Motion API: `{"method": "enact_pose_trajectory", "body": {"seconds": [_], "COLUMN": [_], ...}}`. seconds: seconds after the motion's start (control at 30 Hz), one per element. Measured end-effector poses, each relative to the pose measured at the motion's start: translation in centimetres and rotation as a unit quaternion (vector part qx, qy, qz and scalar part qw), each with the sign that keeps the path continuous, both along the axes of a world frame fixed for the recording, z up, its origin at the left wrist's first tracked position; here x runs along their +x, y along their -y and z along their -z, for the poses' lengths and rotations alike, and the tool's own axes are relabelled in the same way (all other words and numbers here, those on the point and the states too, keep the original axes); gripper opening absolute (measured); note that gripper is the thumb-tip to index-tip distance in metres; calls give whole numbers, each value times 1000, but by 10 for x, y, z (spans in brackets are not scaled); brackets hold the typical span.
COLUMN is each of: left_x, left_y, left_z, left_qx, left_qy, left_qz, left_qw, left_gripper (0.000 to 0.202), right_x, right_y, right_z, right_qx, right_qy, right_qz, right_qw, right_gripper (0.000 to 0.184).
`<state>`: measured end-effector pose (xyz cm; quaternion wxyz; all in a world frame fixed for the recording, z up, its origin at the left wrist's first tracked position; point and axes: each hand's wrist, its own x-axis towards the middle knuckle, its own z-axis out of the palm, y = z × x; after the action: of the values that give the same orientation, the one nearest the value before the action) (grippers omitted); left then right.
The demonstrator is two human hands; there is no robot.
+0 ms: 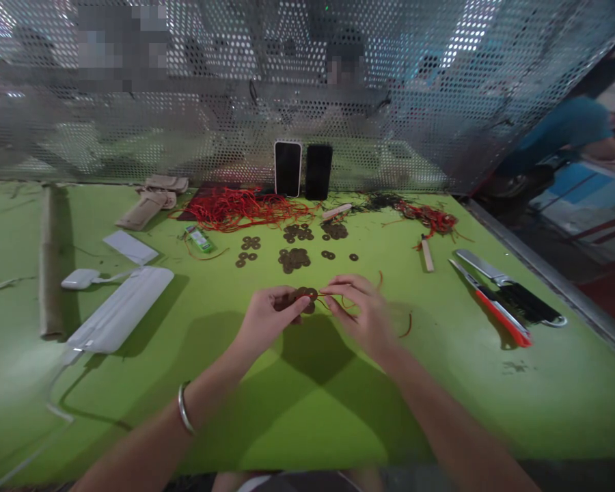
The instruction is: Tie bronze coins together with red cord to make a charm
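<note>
Over the green table (312, 403) my left hand (269, 316) pinches a small cluster of brown holed coins (306, 296). My right hand (361, 311) is closed on a thin red cord (338, 301) that runs from those coins; a loose end curls to the right of it. More brown coins (294, 259) lie in small groups just beyond my hands. A heap of red cords (238, 207) lies further back. A silver bangle (185, 408) is on my left wrist.
Two phones (288, 168) lean against the perforated metal screen at the back. A large pair of scissors and an orange-handled knife (497, 307) lie at right. At left are a white power bank (120, 307), a white charger, paper, a green lighter (199, 238) and a roll.
</note>
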<state>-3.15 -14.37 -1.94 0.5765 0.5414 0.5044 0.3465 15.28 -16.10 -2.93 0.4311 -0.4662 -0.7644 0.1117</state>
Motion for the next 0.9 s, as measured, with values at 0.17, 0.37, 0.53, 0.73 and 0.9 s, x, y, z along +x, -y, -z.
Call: {"method": "enact_pose_trajectory", "body": {"seconds": [0.17, 0.37, 0.53, 0.73, 0.9], "left_x": [-2, -3, -4, -4, -4], "left_y": [0, -3, -4, -4, -4], "left_z": [0, 1, 4, 5, 6], "left_qx": [-1, 5, -3, 2, -16], "left_qy": [-2, -6, 10, -4, 18], "left_qz": [2, -24, -23, -30, -36], "left_qw": [1000, 1000, 1000, 1000, 999], "left_gripper": [28, 30, 30, 31, 30], "right_x": [-1, 28, 76, 98, 64], "right_y": [-1, -11, -19, -19, -4], "right_z": [4, -3, -6, -11, -20], "right_qx": [17, 1, 6, 72, 164], "right_qy": [18, 15, 10, -45, -98], "right_qz": [9, 74, 222, 288, 181], "right_qw": [1000, 997, 975, 954, 965], "right_gripper": [10, 15, 20, 20, 15]}}
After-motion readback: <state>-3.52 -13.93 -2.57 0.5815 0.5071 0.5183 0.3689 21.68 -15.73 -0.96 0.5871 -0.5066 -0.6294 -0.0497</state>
